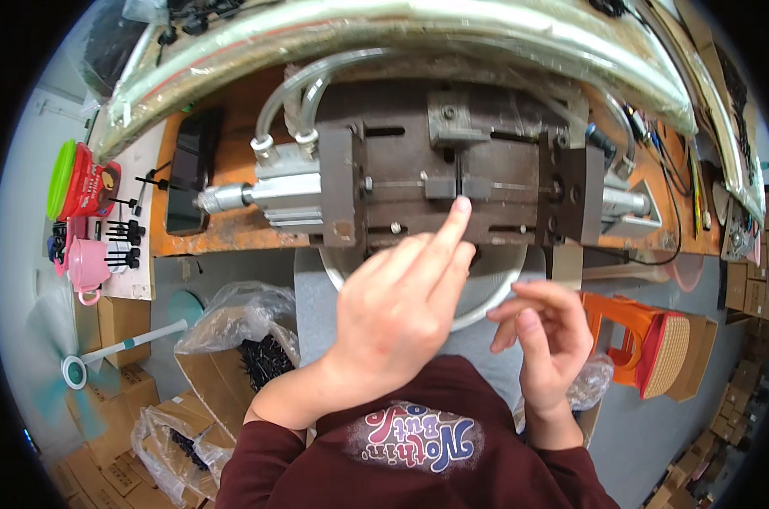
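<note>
My left hand (405, 297) reaches up to the dark metal clamping fixture (410, 153) on the bench. Its index finger is stretched out, the tip at the near end of a thin black rod-like part (459, 174). That part stands between two small dark jaws (439, 187) in the middle of the fixture; whether the fingertip touches it I cannot tell. The left thumb is hidden. My right hand (550, 339) hovers in front of the bench edge, open, with fingers loosely bent and apart from the thumb, and nothing in it.
Pneumatic cylinders (287, 199) with clear hoses flank the fixture. A phone (191, 170) lies left of it, beside several black parts (125, 233) and a pink cup (87, 265). Below are a plastic-lined carton of black parts (265, 360), a fan (75, 371) and an orange stool (626, 339).
</note>
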{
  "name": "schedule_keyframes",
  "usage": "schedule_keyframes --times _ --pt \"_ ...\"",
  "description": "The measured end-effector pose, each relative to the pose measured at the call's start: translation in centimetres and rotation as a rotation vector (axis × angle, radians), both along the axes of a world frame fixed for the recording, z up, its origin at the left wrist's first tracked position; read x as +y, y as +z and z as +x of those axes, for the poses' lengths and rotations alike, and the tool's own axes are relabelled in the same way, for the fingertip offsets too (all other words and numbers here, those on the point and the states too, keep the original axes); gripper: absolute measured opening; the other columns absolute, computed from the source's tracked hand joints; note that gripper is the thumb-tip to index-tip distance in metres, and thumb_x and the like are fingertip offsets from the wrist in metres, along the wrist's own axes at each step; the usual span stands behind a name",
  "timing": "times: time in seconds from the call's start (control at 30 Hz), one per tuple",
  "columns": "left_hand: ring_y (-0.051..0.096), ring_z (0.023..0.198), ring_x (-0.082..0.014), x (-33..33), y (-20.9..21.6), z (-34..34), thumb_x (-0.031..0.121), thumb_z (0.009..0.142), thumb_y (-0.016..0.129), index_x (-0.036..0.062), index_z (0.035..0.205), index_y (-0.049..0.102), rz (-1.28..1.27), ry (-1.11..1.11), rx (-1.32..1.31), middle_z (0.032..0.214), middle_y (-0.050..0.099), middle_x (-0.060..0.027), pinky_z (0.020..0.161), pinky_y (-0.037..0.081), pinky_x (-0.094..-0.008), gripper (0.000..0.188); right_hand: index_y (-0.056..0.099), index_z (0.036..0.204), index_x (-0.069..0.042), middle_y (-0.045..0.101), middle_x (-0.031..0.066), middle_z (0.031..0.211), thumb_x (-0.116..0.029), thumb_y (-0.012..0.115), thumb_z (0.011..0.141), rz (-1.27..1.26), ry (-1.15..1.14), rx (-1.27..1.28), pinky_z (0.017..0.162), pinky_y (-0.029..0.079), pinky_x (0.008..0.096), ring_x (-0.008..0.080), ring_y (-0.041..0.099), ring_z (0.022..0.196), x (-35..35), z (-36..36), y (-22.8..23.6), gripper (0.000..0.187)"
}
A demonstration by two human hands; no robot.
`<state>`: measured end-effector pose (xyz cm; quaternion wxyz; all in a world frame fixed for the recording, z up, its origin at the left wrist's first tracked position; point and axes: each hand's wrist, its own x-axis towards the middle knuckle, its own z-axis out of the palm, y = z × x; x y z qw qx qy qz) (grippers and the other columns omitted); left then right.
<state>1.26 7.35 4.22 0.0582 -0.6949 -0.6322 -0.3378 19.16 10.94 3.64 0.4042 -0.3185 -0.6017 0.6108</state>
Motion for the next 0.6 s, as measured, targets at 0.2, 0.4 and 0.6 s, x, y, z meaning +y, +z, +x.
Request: schedule_keyframes --times 0.2,0.4,0.6 --pt "0.063 0.063 -0.0167 0.4 0.7 -0.5 0.011 0.071 0.077 0.0048 0.092 0.07 -0.04 0.036 0.014 0.123 0.066 -0.012 0.059 0.05 -0.0271 0.024 0.064 0.103 0.006 0.07 0.0135 0.088 0.003 0.06 0.091 0.099 -0.024 -0.097 0.058 0.052 0.0228 0.0146 0.068 0.07 0.9 -0.3 1.2 0.014" --pt "0.058 0.051 -0.0135 0.2 0.5 -0.6 0.01 0.073 0.073 0.0042 0.09 0.069 -0.049 0.04 0.067 0.125 0.064 -0.0126 0.051 0.046 -0.0236 0.018 0.067 0.098 0.005 0.069 0.0124 0.086 0.007 0.064 0.084 0.403 0.007 -0.086 0.059 0.05 0.0224 0.0131 0.066 0.068 4.4 -3.5 6.1 0.014" --pt "0.052 0.044 -0.0156 0.2 0.6 -1.1 0.009 0.071 0.073 0.0028 0.089 0.07 -0.008 -0.012 0.052 0.124 0.065 -0.0146 0.047 0.046 -0.0249 0.02 0.067 0.091 -0.001 0.066 0.0057 0.079 -0.003 0.066 0.085 0.793 0.006 -0.105 0.056 0.044 0.0228 0.0117 0.056 0.062 10.6 -12.3 10.3 0.006"
